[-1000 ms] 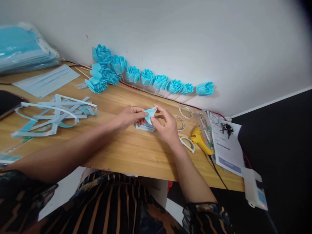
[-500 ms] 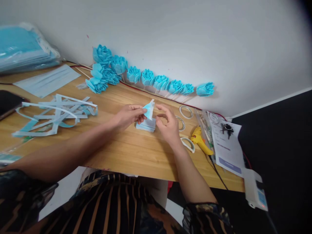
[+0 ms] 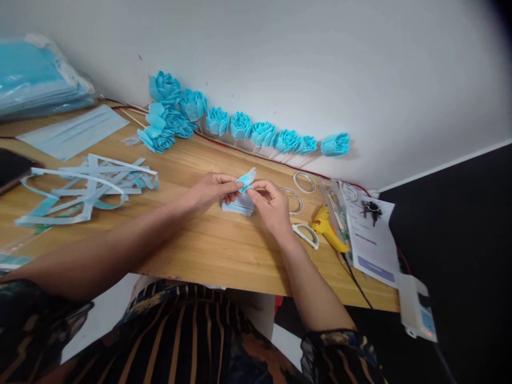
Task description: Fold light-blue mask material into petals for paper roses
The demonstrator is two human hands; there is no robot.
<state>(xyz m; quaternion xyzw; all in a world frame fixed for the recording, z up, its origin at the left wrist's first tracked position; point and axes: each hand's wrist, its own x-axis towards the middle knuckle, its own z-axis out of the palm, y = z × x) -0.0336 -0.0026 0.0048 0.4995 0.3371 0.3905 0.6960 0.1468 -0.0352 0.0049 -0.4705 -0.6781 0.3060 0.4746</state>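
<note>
Between my two hands is a small folded piece of blue mask fabric (image 3: 247, 179), raised just above the table. My left hand (image 3: 218, 189) pinches its left side between thumb and fingers. Thumb and forefinger of my right hand (image 3: 271, 201) close on its lower right edge. Directly beneath lies a small stack of cut mask fabric pieces (image 3: 238, 207), partly hidden by my fingers. Right of my right hand sit rolls of narrow tape (image 3: 304, 182) and a yellow glue gun (image 3: 329, 229).
Blue fabric flowers (image 3: 240, 126) on sticks line the wall. Leftward lie tangled cut strips (image 3: 91, 186), a flat mask (image 3: 74, 132), a bag of masks (image 3: 40, 80) and a dark phone (image 3: 16, 168). Keys (image 3: 372, 210) rest on a printed paper (image 3: 374, 245); a white power strip (image 3: 417, 308) hangs at the right edge.
My right hand has moved left and its fingers have closed on the blue fabric piece. The piece's upright white edge is now folded over or covered. My left hand keeps its pinch.
</note>
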